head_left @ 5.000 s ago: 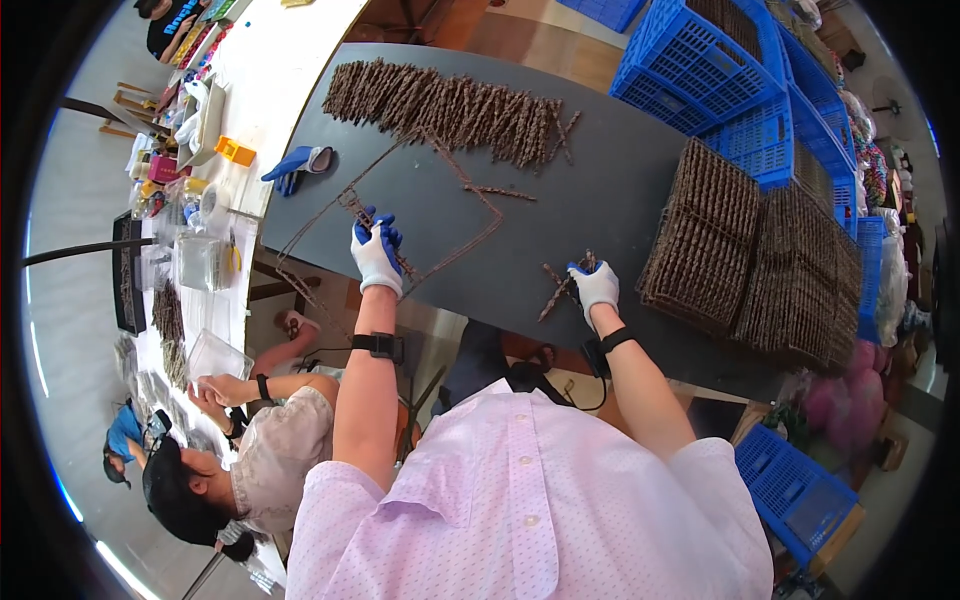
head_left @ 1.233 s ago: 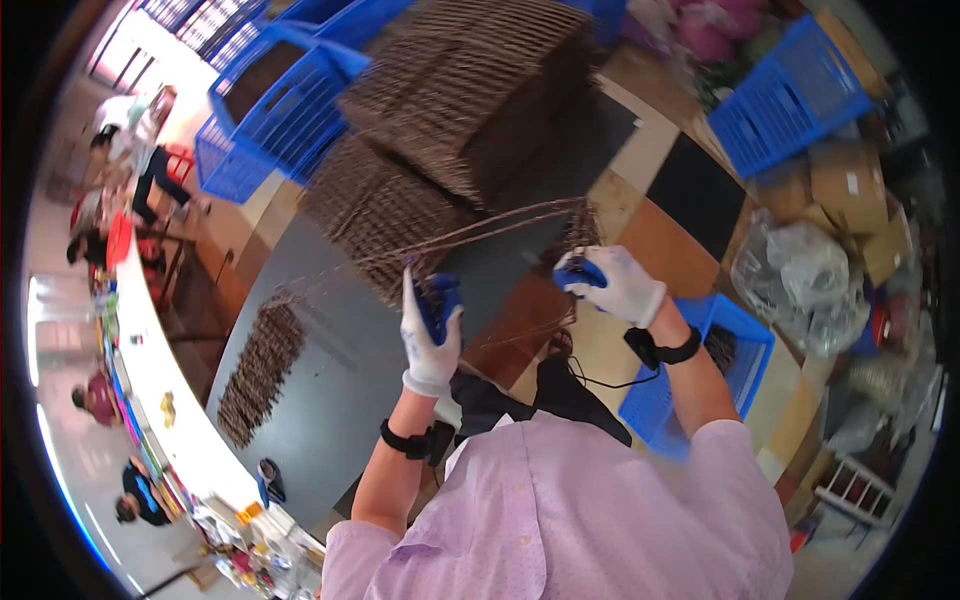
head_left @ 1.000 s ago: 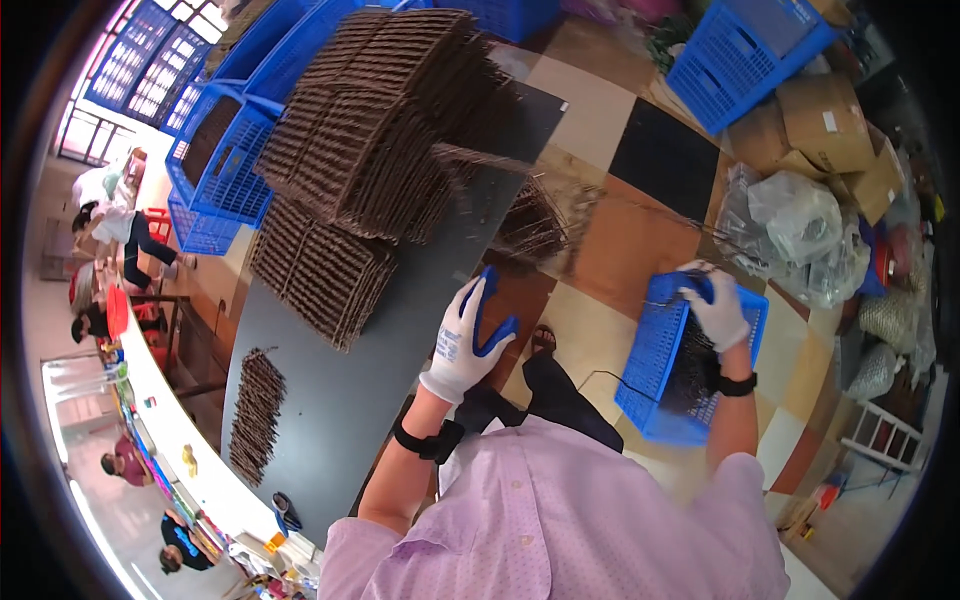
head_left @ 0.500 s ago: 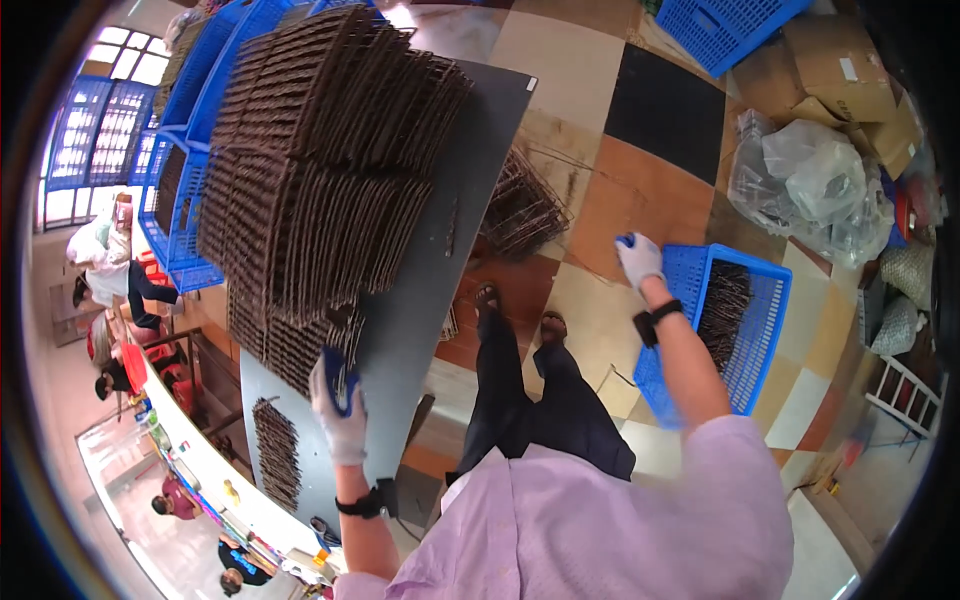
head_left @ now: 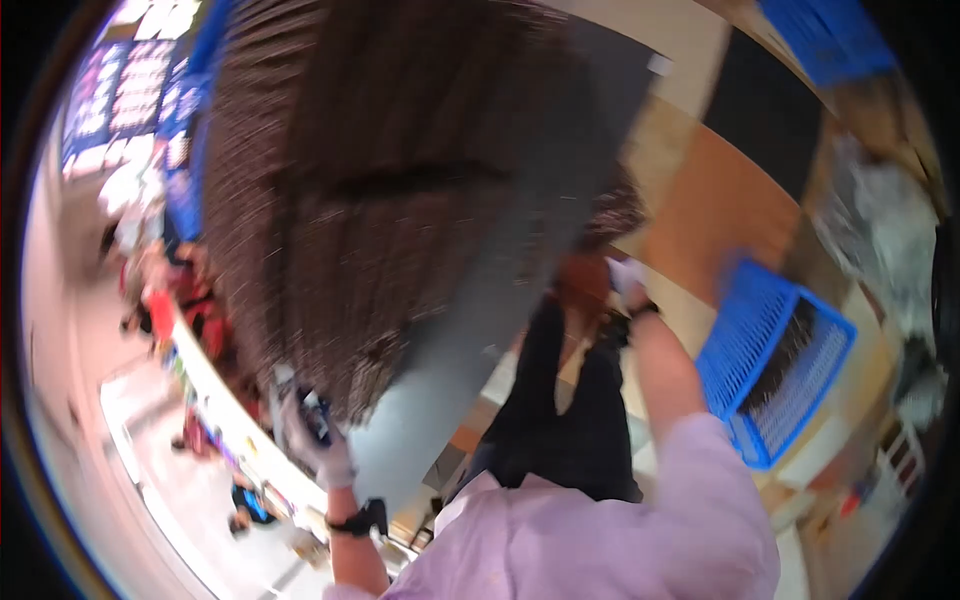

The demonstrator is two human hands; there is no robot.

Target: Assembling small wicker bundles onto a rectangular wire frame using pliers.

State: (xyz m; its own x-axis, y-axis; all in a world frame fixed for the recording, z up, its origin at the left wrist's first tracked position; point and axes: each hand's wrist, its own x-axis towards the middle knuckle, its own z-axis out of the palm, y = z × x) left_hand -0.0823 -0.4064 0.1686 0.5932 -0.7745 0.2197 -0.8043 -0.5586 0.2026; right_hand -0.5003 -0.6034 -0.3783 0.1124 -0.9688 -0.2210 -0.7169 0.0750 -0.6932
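Small white label (head_left: 658, 64) at the far right corner of the grey tabletop (head_left: 410, 420), too smeared to read; blue print on a black shirt (head_left: 257, 505) off to the left, equally illegible. On the right, on the tiled floor (head_left: 735, 200), a blue plastic basket (head_left: 745, 325) with a heap of dark brown pieces (head_left: 785, 355) inside, too blurred to sort one from another. Farther off at far right, a second blue crate (head_left: 830, 35), contents hidden; nearer along the right edge, a clear plastic bag (head_left: 890, 220). Across the far left part of the grey tabletop, a big stack of thin brown frames (head_left: 400, 250), packed tightly, ridged along the left side. Just at the near left end of that stack, the gloved left hand (head_left: 318, 445), fingers pointing away; impossible to tell whether gripping or merely touching. Right hand (head_left: 627, 277), also gloved, low between tabletop edge and blue plastic basket, well apart from the stack; too blurred to tell whether wide, narrow or holding something. Black bands (head_left: 358, 518) on both wrists.
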